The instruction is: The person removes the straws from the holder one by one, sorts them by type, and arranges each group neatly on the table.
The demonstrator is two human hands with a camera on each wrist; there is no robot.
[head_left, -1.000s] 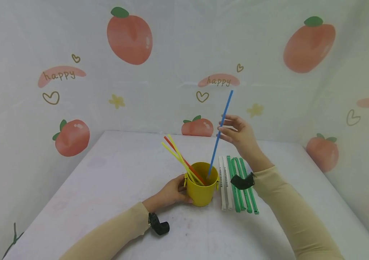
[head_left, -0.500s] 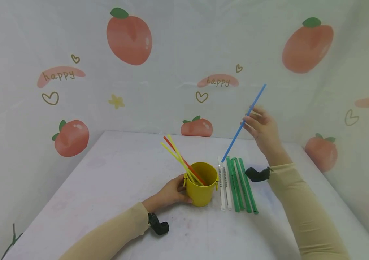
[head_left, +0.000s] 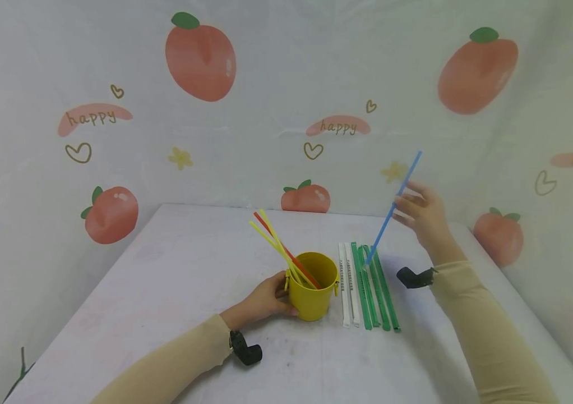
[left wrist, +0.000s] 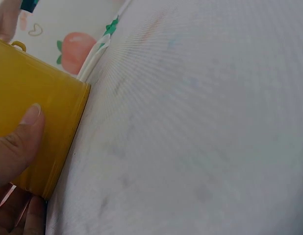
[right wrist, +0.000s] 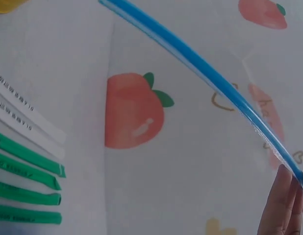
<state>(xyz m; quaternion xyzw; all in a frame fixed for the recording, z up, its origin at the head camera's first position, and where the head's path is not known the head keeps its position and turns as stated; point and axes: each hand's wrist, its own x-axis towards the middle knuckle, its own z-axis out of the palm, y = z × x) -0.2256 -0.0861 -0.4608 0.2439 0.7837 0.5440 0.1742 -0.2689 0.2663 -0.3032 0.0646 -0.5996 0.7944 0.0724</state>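
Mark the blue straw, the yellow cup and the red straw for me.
blue straw (head_left: 392,207): head view, mid-shaft, just below the right hand's fingers.
yellow cup (head_left: 314,300): head view, front of its outer wall.
red straw (head_left: 272,232): head view, the upper shaft above the cup.

The blue straw (head_left: 394,205) looks like smooth, slightly glossy plastic, faintly translucent in the right wrist view; the yellow bucket (head_left: 313,293) has a smooth painted finish with a soft sheen, likely metal; the white and green wrapped straws (head_left: 367,285) lie in matt paper sleeves; the tabletop (head_left: 165,292) is matt white and faintly smudged; the backdrop (head_left: 286,84) is thin printed cloth or film.
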